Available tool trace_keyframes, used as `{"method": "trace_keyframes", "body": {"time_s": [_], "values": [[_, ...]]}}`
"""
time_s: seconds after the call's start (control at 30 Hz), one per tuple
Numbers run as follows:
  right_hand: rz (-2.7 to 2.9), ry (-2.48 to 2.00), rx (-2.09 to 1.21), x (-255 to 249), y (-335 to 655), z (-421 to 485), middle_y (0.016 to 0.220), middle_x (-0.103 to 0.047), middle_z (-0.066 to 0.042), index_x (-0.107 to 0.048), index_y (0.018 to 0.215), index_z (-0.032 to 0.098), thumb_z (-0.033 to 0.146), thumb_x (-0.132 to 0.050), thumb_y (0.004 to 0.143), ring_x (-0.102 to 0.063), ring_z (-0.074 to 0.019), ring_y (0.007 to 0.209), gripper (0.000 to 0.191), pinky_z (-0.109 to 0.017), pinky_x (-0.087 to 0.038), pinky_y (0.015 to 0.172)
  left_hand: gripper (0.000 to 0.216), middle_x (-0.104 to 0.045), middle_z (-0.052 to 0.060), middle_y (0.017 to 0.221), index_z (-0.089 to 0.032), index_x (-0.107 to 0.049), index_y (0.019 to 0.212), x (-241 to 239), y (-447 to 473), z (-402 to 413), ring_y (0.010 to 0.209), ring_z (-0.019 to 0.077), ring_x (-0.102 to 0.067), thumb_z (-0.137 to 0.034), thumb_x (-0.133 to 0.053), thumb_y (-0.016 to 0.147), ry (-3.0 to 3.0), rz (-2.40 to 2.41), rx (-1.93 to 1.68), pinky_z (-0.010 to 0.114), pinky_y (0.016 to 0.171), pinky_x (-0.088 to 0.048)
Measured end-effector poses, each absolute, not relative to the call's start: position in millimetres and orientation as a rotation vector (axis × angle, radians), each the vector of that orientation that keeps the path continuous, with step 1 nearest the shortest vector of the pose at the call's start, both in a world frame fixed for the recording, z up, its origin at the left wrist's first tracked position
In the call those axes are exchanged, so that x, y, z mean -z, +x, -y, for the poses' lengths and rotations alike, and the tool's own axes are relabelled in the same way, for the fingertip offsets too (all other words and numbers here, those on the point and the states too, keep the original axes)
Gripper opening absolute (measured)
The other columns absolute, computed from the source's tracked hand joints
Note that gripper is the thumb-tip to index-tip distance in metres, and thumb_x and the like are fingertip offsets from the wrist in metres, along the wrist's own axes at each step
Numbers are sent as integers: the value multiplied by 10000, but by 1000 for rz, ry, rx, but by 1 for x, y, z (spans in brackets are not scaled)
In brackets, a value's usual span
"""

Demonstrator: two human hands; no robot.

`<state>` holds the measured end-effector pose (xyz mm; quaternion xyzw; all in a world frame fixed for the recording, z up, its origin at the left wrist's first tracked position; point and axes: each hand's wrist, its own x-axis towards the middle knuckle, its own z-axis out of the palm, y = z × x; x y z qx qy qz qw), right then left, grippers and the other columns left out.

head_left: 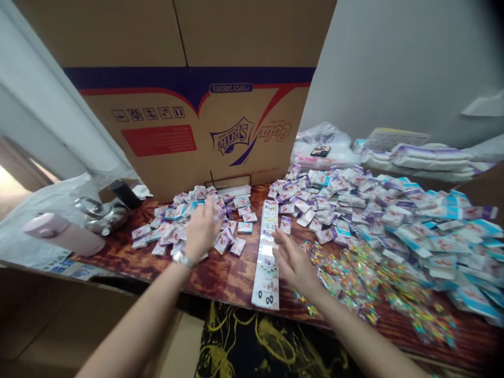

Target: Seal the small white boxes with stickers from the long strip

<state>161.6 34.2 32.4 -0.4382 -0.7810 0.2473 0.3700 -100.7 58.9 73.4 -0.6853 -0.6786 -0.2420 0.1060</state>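
Observation:
My left hand (202, 230), with a watch (182, 258) on its wrist, reaches over the left pile of small flat boxes (169, 233). Its fingers look stretched out and slightly blurred, and nothing shows in them. Close to the right edge of a long printed paper strip (264, 273) is my right hand (293, 265), its fingers loosely curved and apart with nothing visible between them. The strip lies lengthwise on the table between both hands and bears rows of small coloured pictures. Just right of that hand spread many clear packets of colourful candy (354, 278).
A large upside-down printed carton (197, 121) stands behind the boxes. A big heap of unfilled-looking flat boxes (394, 210) covers the right side. At left are a pink bottle (65, 233), a metal kettle (104, 215) and a black object (125, 194). Plastic bags (326, 147) lie behind.

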Motion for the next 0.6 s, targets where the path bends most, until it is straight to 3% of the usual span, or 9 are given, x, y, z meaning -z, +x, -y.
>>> {"method": "trace_keyframes", "body": {"time_s": [0.1, 0.17, 0.3, 0.37, 0.43, 0.6], "values": [[2024, -1170, -549, -27, 182, -69, 1273, -536, -107, -367, 1361, 207, 312, -397, 920, -507, -232, 1168, 454, -417, -429, 968, 782, -352, 274, 1337, -38, -246, 1391, -107, -121, -93, 1222, 439, -320, -443, -563, 800, -1877, 1895, 722, 580, 946, -330], [2163, -1150, -496, -20, 192, -87, 1325, -492, -109, -355, 1373, 207, 336, -407, 912, -462, -244, 1216, 481, -434, -398, 997, 747, -272, 246, 1410, -67, -250, 1393, -109, -106, -87, 1302, 417, -218, -421, -558, 811, -1978, 1761, 816, 576, 1008, -275], [2510, -1100, -468, 1, 197, -108, 1425, -361, -133, -314, 1399, 169, 415, -463, 877, -327, -264, 1314, 596, -453, -316, 1057, 468, -528, 130, 1251, -178, -373, 1335, -60, -39, -24, 1198, 263, -450, -308, -444, 892, -2651, 1497, 751, 475, 975, -401], [2627, -1110, -456, 11, 193, -113, 1453, -299, -147, -299, 1405, 143, 442, -478, 865, -251, -277, 1347, 643, -466, -275, 1073, 423, -504, 136, 1297, -179, -462, 1270, -28, -11, 9, 1237, 295, -416, -349, -467, 883, -2827, 1447, 573, 510, 983, -385], [2713, -1125, -439, 17, 188, -116, 1459, -281, -154, -299, 1405, 133, 454, -493, 857, -214, -290, 1358, 664, -484, -245, 1079, 439, -463, 148, 1344, -168, -456, 1280, -4, 4, 29, 1272, 304, -377, -359, -465, 884, -2897, 1476, 468, 511, 993, -372], [2763, -1147, -400, 22, 179, -115, 1436, -331, -157, -365, 1373, 132, 444, -506, 860, -242, -293, 1348, 617, -464, -273, 1067, 432, -442, 150, 1367, -159, -462, 1281, 14, 4, 34, 1281, 297, -372, -356, -440, 897, -2906, 1571, 399, 509, 1009, -346]]}}
